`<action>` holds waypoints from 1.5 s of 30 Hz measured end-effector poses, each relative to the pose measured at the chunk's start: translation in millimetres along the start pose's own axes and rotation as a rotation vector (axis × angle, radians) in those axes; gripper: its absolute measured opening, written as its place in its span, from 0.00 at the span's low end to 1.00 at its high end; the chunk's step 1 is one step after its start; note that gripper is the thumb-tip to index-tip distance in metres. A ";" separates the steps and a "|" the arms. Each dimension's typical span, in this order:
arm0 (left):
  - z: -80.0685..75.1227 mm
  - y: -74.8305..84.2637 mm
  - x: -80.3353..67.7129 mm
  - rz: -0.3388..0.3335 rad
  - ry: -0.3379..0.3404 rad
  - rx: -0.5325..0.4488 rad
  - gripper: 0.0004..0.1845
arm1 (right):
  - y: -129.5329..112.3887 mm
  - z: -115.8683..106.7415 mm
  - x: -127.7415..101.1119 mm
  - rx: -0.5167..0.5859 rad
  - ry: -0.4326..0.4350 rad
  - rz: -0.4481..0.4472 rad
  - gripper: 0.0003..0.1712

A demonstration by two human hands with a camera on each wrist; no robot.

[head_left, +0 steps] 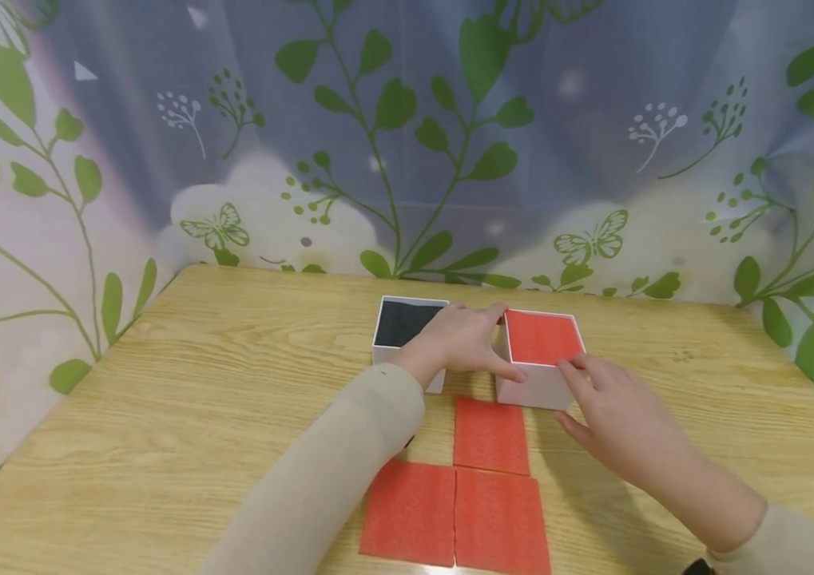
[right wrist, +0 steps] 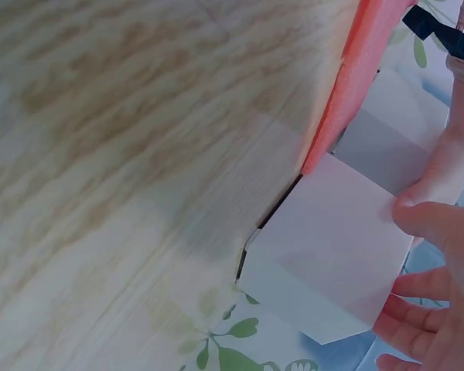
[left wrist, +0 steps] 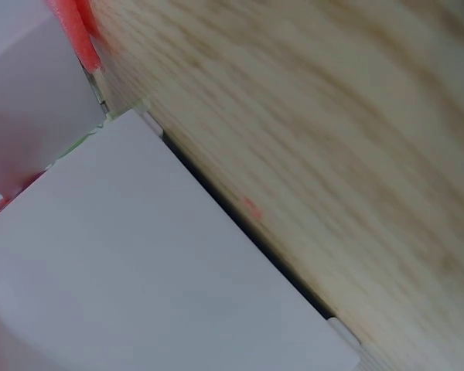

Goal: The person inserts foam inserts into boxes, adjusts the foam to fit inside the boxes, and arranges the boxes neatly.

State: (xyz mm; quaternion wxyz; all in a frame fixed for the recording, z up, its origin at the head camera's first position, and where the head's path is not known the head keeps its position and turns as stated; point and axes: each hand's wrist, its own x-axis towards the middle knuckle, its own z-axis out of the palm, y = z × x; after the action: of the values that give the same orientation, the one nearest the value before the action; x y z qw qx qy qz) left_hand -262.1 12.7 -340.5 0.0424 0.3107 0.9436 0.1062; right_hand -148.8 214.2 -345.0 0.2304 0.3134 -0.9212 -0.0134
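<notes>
- White box with red insert (head_left: 542, 355) sits on the bench (head_left: 162, 415), just past centre toward 12 o'clock. A second white box with black insert (head_left: 407, 327) stands at its 9 o'clock, near but apart, the gap between them taken up by the left hand.
- Left hand (head_left: 460, 339) lies between the two boxes, thumb along the red-lined box's near left edge, fingers over the gap; they look relaxed, not clamped.
- Right hand (head_left: 618, 423) comes in from 5 o'clock. From the right wrist view, thumb and fingertips (right wrist: 417, 220) press the box's white side wall at its near right corner. Fingers nearly straight, a light touch.
- Three red foam squares (head_left: 482, 479) lie flat at 6 o'clock of the boxes, edges touching each other.
- My judgement: the box is light card, stiff in the walls, smooth enough to slide on the wood. I would take it by opposite side walls, low down. The foam looks soft and will dent under a pinch; lift by an edge.
</notes>
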 end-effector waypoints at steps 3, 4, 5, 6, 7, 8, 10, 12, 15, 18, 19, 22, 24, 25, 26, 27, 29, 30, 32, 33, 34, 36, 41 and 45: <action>0.2 0.2 0.6 -0.008 -0.006 -0.001 0.58 | 0.5 1.2 1.7 0.007 0.023 -0.009 0.34; 0.0 0.3 0.7 -0.010 -0.008 0.000 0.59 | 0.9 1.5 2.5 0.012 0.026 -0.008 0.33; -0.3 0.3 0.7 -0.010 -0.008 0.003 0.59 | 1.3 1.8 3.6 0.019 0.037 -0.011 0.32; -0.8 0.3 0.7 -0.010 -0.008 0.005 0.59 | 1.8 2.4 4.6 0.020 0.041 -0.012 0.31; -1.2 0.4 0.5 -0.011 -0.008 0.006 0.59 | 1.9 2.5 5.6 0.022 0.039 -0.009 0.30; -1.6 0.5 0.2 -0.011 -0.008 0.008 0.59 | 1.9 2.9 6.6 0.019 0.039 -0.008 0.30; -1.9 0.5 0.1 -0.011 -0.008 0.009 0.59 | 1.6 3.3 8.1 0.015 0.032 -0.002 0.28; -2.0 0.5 0.2 -0.010 -0.010 0.008 0.59 | 1.2 4.3 9.0 0.010 0.032 0.000 0.27; -2.0 0.6 0.5 -0.009 -0.011 0.006 0.59 | 0.8 6.3 10.6 0.009 0.056 -0.006 0.25; -2.1 0.6 0.9 -0.010 -0.008 0.007 0.59 | 1.2 8.4 12.6 0.003 0.079 -0.020 0.23; -2.0 0.4 1.2 -0.010 -0.007 0.006 0.59 | 1.4 8.6 13.3 0.001 0.079 -0.025 0.22; -2.2 0.4 1.5 -0.012 -0.010 0.005 0.59 | 2.3 8.6 16.0 -0.010 0.061 -0.030 0.23; -2.2 0.2 1.6 -0.011 -0.010 0.010 0.59 | 3.0 8.6 19.3 -0.023 0.026 -0.037 0.25; -2.3 0.3 1.4 -0.012 -0.010 0.014 0.59 | 3.6 8.9 21.4 -0.030 0.005 -0.043 0.27; -2.1 0.0 1.5 -0.013 -0.010 0.017 0.59 | 4.0 9.3 23.9 -0.034 -0.019 -0.048 0.30; -1.9 -0.3 1.4 -0.013 -0.010 0.020 0.59 | 4.5 9.9 26.6 -0.039 -0.044 -0.052 0.33; -1.8 -0.8 0.9 -0.011 -0.009 0.026 0.58 | 5.6 11.5 33.0 -0.039 -0.092 -0.065 0.40; -1.5 -1.0 0.8 -0.009 -0.010 0.026 0.58 | 6.2 12.5 36.0 -0.039 -0.113 -0.069 0.42; -0.9 -1.3 0.3 -0.001 -0.011 0.020 0.58 | 7.5 14.8 42.5 -0.029 -0.149 -0.065 0.46; -1.0 -1.1 -0.2 0.004 -0.012 0.018 0.57 | 8.5 16.1 45.7 -0.026 -0.168 -0.061 0.48; -0.9 -1.1 -0.4 0.007 -0.013 0.015 0.57 | 9.5 17.4 48.9 -0.020 -0.185 -0.057 0.50; -0.3 -0.9 -0.6 0.010 -0.015 0.011 0.58 | 11.7 20.0 54.5 -0.016 -0.223 -0.049 0.53; 1.0 -0.9 0.5 0.015 -0.017 0.005 0.59 | 16.7 24.4 63.6 -0.006 -0.263 -0.049 0.56; 2.2 -2.5 0.7 0.012 -0.020 -0.007 0.59 | 18.8 27.5 66.2 0.012 -0.269 -0.052 0.55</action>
State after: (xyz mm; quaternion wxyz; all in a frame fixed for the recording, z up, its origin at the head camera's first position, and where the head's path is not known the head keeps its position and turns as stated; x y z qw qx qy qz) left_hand -263.8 11.5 -343.2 0.0521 0.3173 0.9409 0.1068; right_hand -217.7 187.4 -338.9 0.1027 0.3341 -0.9353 -0.0557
